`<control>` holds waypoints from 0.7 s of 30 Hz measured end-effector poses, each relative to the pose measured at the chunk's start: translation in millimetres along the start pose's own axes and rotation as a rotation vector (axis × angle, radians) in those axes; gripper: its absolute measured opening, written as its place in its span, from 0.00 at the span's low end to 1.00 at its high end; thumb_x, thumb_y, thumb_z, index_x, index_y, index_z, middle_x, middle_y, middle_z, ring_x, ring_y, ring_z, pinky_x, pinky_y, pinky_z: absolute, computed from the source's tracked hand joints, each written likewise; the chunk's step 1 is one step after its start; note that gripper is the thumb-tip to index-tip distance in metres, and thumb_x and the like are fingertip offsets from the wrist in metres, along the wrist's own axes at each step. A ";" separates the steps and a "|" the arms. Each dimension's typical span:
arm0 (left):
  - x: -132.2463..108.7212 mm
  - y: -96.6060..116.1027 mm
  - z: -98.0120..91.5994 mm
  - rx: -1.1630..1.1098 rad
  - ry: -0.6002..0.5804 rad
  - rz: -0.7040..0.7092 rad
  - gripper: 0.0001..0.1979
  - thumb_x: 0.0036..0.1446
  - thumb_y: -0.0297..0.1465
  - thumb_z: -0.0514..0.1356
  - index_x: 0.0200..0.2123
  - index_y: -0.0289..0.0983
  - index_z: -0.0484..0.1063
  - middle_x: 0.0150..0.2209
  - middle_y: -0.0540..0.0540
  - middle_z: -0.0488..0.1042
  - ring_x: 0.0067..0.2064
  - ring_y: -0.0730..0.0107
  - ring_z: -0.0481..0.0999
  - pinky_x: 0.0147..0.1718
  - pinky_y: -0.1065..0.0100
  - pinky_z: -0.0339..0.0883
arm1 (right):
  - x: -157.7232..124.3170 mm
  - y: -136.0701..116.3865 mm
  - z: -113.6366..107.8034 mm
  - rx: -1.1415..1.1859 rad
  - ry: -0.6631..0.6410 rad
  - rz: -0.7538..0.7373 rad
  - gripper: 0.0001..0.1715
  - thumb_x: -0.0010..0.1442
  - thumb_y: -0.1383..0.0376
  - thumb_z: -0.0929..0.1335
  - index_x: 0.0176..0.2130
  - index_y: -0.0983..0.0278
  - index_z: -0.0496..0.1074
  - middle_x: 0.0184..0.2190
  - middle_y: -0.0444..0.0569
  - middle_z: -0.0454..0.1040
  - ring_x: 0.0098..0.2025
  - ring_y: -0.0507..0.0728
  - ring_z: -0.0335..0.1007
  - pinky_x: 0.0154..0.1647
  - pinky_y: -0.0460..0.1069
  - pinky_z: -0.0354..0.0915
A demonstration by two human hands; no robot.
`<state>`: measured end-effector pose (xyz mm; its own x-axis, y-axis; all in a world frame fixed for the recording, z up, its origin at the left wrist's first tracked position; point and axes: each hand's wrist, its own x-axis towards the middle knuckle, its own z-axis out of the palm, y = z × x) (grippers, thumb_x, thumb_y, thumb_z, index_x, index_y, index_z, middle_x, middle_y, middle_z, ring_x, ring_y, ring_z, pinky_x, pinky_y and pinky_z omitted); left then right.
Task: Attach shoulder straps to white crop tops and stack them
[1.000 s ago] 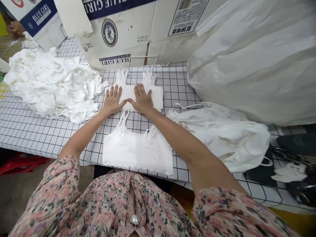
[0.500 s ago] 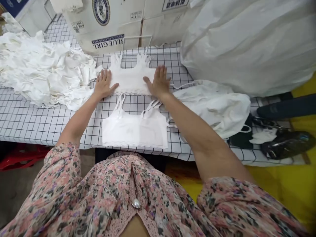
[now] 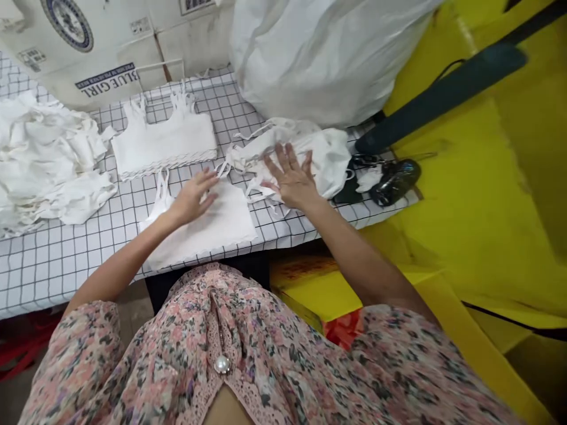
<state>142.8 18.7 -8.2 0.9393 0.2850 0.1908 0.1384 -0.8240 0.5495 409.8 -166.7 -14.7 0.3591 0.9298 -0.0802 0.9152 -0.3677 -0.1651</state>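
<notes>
My left hand (image 3: 192, 198) lies open, fingers apart, at the upper edge of the nearer white cropped camisole top (image 3: 212, 227) with lace hem. My right hand (image 3: 287, 177) is spread open over a crumpled white garment bundle (image 3: 325, 156), seemingly touching it. Farther back, a flat white camisole top (image 3: 163, 139) with thin straps and a scalloped hem lies on the grid-patterned table cover (image 3: 66, 265), with neither hand on it. Part of the nearer top is hidden under my left hand and forearm.
A heap of white garments (image 3: 44, 159) lies at the table's left. A cardboard carton (image 3: 101, 53) and a large white sack (image 3: 319, 59) stand behind. Dark shiny items (image 3: 394, 180) lie beyond the table's right end, above a yellow floor (image 3: 465, 177).
The view has swung and tilted, shifting everything left. Both hands have lifted off the far top: my left is now at the nearer top, my right over the white bundle.
</notes>
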 end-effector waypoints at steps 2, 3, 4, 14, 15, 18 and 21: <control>12.0 12.3 18.3 0.019 -0.081 0.080 0.23 0.72 0.35 0.60 0.67 0.38 0.71 0.73 0.36 0.67 0.79 0.51 0.58 0.77 0.41 0.58 | 0.5 8.0 -3.4 0.016 0.035 -0.063 0.42 0.75 0.49 0.62 0.79 0.61 0.53 0.82 0.57 0.38 0.84 0.72 0.32 0.78 0.81 0.31; 14.4 14.4 22.2 0.026 -0.089 0.110 0.23 0.73 0.35 0.60 0.67 0.38 0.71 0.73 0.35 0.67 0.79 0.50 0.58 0.76 0.40 0.57 | -2.8 12.4 -9.2 0.039 0.073 -0.088 0.39 0.75 0.50 0.61 0.77 0.62 0.57 0.81 0.58 0.45 0.83 0.71 0.39 0.78 0.78 0.37; 15.0 14.4 22.8 0.026 -0.077 0.130 0.22 0.73 0.36 0.59 0.67 0.38 0.71 0.73 0.35 0.67 0.79 0.50 0.59 0.76 0.39 0.58 | -8.6 16.6 -16.0 0.069 0.125 -0.093 0.36 0.76 0.51 0.60 0.75 0.63 0.63 0.79 0.59 0.54 0.81 0.69 0.48 0.78 0.74 0.45; 59.1 46.5 31.6 -0.034 -0.070 0.066 0.21 0.73 0.34 0.55 0.64 0.36 0.74 0.65 0.36 0.76 0.66 0.54 0.77 0.68 0.50 0.72 | -41.9 24.4 12.4 -0.108 0.143 -0.164 0.29 0.75 0.56 0.58 0.64 0.61 0.76 0.61 0.62 0.75 0.64 0.72 0.65 0.74 0.75 0.50; 73.7 54.0 42.5 -0.020 -0.115 0.054 0.23 0.72 0.32 0.56 0.67 0.34 0.71 0.68 0.34 0.74 0.68 0.52 0.75 0.69 0.49 0.70 | -32.9 26.4 16.2 -0.098 0.143 -0.147 0.30 0.76 0.58 0.55 0.64 0.60 0.76 0.62 0.60 0.74 0.65 0.71 0.65 0.75 0.73 0.49; 123.9 67.0 71.7 0.033 -0.207 -0.068 0.28 0.66 0.25 0.59 0.68 0.26 0.67 0.67 0.24 0.71 0.68 0.43 0.74 0.68 0.48 0.70 | -2.1 31.5 15.6 -0.061 0.139 -0.089 0.35 0.76 0.62 0.51 0.64 0.56 0.77 0.63 0.58 0.74 0.66 0.69 0.64 0.78 0.72 0.44; 163.8 64.3 82.9 0.053 -0.186 -0.144 0.24 0.62 0.22 0.59 0.61 0.25 0.73 0.62 0.23 0.75 0.65 0.41 0.76 0.66 0.47 0.70 | 18.8 28.8 3.5 -0.020 0.127 -0.021 0.31 0.75 0.63 0.54 0.61 0.60 0.79 0.62 0.61 0.74 0.66 0.70 0.64 0.79 0.74 0.41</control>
<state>331.6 -28.2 -9.1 0.9496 0.3104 -0.0427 0.2871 -0.8074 0.5154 442.3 -159.9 -24.3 0.3586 0.9322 0.0486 0.9258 -0.3486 -0.1461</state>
